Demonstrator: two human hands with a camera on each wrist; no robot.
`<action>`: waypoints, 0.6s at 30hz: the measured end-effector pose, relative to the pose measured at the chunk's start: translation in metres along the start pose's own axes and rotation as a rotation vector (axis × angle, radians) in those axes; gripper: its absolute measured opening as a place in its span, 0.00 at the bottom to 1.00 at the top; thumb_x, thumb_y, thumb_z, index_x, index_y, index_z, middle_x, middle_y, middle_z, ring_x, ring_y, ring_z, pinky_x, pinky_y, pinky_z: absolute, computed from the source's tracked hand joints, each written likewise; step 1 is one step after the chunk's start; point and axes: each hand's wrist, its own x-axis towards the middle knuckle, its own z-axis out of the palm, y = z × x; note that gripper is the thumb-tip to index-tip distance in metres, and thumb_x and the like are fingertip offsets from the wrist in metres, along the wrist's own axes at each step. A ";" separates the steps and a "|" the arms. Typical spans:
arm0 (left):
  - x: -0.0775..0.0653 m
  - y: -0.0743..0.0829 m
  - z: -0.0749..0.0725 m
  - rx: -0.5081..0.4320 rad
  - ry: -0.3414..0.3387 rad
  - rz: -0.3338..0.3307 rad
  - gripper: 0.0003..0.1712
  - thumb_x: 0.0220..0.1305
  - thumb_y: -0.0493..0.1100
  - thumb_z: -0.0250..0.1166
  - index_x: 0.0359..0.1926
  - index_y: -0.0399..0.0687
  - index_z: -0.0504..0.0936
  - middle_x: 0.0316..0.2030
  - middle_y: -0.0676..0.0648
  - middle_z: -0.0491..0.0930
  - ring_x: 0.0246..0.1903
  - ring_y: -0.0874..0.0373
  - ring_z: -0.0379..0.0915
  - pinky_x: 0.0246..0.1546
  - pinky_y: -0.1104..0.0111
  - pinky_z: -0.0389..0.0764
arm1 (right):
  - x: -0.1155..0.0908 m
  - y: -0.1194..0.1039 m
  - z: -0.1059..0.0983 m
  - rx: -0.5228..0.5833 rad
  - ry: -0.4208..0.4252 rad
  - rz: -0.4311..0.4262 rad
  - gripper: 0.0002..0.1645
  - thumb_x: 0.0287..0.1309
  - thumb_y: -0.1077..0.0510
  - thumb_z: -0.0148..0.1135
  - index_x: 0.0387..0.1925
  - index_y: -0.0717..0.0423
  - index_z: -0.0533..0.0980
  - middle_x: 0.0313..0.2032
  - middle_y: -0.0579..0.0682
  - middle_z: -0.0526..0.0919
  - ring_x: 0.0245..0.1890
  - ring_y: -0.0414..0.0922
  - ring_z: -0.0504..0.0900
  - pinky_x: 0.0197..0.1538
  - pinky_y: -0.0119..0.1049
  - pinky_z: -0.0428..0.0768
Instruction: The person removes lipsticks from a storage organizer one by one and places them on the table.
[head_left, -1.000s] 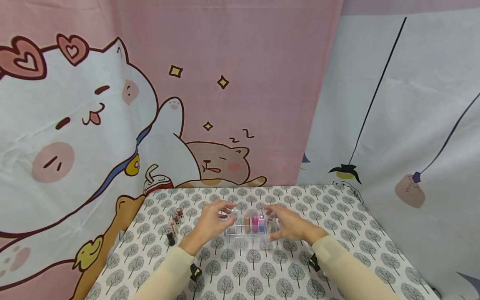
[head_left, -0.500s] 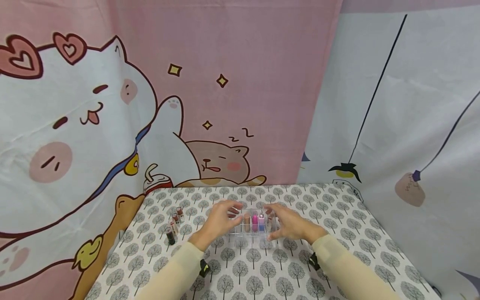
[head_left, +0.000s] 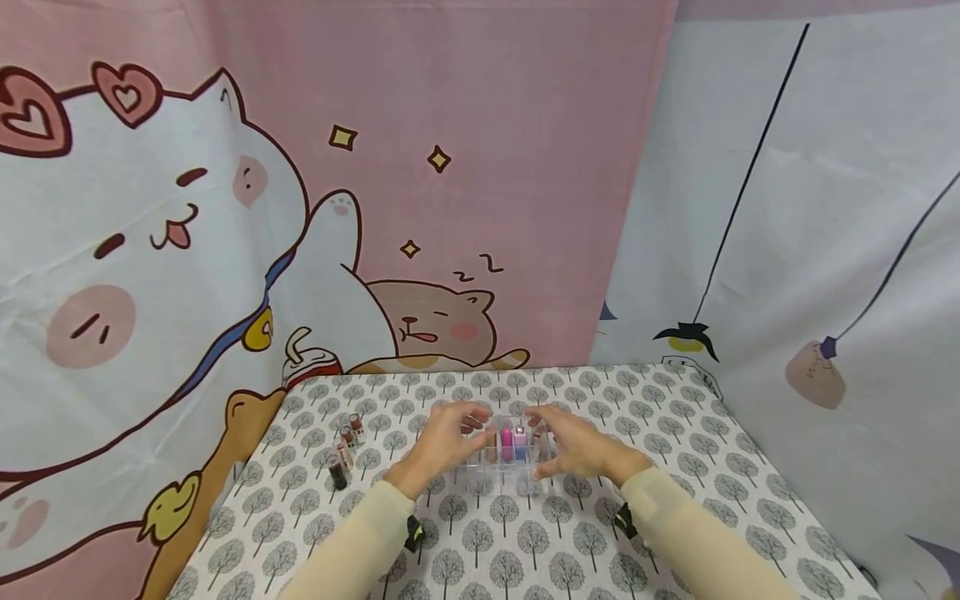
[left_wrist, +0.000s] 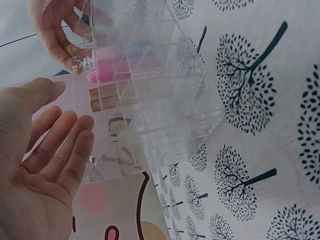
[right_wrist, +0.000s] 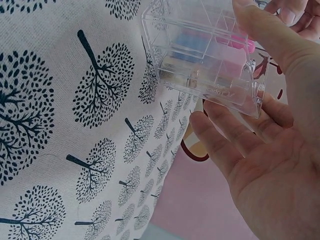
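A clear plastic cosmetics organizer (head_left: 486, 478) with several compartments stands on the table between both hands. It holds a bright pink tube (head_left: 507, 440), a pink-and-blue bottle (head_left: 521, 442) with a clear cap, a tube with a golden-brown cap (left_wrist: 104, 97) and a clear tube with lettering (right_wrist: 225, 90). My left hand (head_left: 444, 442) is at the organizer's left end, fingers loosely bent and holding nothing. My right hand (head_left: 583, 446) spans the right end, thumb toward the front and relaxed fingers behind. In the right wrist view its fingertips are right at the organizer's wall.
Several lipstick tubes (head_left: 347, 435) and a dark one (head_left: 337, 473) stand in a row at the table's left. The table has a tree-print cloth (head_left: 480, 550). A pink cartoon curtain (head_left: 487, 167) hangs behind it, a white one (head_left: 750, 208) at the right.
My left hand has moved right, in over the organizer's left end, covering more of it. The right hand has stayed at the right end. The head view has shifted slightly.
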 end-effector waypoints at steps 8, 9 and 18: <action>-0.002 -0.002 0.004 0.028 -0.044 -0.035 0.19 0.75 0.38 0.80 0.63 0.41 0.92 0.58 0.36 0.95 0.57 0.41 0.96 0.63 0.49 0.97 | 0.000 0.001 0.001 0.009 -0.007 0.007 0.69 0.55 0.44 0.94 0.91 0.48 0.64 0.77 0.54 0.82 0.74 0.58 0.85 0.80 0.72 0.83; -0.002 -0.002 0.004 0.030 -0.047 -0.036 0.18 0.76 0.38 0.80 0.63 0.42 0.92 0.57 0.37 0.95 0.57 0.42 0.96 0.64 0.50 0.97 | 0.000 0.000 0.001 0.010 -0.007 0.007 0.69 0.55 0.44 0.94 0.91 0.48 0.64 0.77 0.54 0.82 0.74 0.58 0.85 0.80 0.72 0.83; -0.001 -0.003 0.008 0.112 -0.046 -0.005 0.17 0.74 0.34 0.79 0.61 0.39 0.92 0.54 0.41 0.97 0.54 0.45 0.96 0.62 0.55 0.98 | 0.001 0.000 0.000 0.006 -0.005 0.000 0.70 0.55 0.45 0.94 0.91 0.49 0.63 0.78 0.54 0.82 0.74 0.59 0.85 0.80 0.73 0.82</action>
